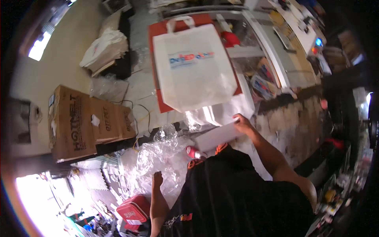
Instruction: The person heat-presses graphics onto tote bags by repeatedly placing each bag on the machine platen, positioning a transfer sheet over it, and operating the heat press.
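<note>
A white tote bag with blue and red print lies flat on a red board, its handles toward the far side. From under its near edge a glossy white sheet sticks out. My right hand has its fingers pinched at this sheet's near edge. Below that hand is a pale flat panel. My left hand is held low, apart from the bag, with its fingers curled in and nothing visible in them. Crumpled clear plastic is closest to it.
Brown cardboard boxes stand at the left, with a pile of white bags beyond them. A red case is at the lower left. At the far right is a cluttered worktable. A dark cable runs beside the board.
</note>
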{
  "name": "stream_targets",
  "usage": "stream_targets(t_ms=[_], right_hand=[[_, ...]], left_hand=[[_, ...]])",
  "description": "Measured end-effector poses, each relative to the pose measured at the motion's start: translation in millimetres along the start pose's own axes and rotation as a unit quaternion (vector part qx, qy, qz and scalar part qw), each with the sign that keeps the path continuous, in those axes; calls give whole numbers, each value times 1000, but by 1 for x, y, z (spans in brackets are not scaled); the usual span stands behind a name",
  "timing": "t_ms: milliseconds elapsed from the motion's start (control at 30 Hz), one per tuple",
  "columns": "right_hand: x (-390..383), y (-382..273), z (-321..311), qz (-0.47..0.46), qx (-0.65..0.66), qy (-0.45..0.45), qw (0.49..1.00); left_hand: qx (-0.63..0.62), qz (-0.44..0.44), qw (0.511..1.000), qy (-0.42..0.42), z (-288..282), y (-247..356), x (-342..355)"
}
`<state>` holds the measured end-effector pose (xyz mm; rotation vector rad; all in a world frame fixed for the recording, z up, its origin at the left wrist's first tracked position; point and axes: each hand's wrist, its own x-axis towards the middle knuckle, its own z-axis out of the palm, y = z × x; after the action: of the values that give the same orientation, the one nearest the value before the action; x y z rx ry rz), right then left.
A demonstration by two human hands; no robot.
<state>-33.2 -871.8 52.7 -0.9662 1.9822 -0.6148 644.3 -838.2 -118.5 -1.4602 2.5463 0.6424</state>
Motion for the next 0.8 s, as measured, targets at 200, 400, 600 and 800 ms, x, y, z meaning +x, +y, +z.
stream_targets(t_ms=[200, 400, 600, 800], right_hand=[[-45, 294, -83, 243, -275, 104, 924], [33, 299, -93, 226, -224, 213, 924], [181, 216, -68, 98, -127, 213, 964], [199, 191, -62, 222, -158, 172, 947]], left_hand=[[-154, -90, 983, -52, -40, 78, 87], [-250, -250, 926, -134, -82, 230, 128], [-211, -196, 952, -101, -62, 323, 106], [-253, -295, 893, -227, -61, 372, 87]])
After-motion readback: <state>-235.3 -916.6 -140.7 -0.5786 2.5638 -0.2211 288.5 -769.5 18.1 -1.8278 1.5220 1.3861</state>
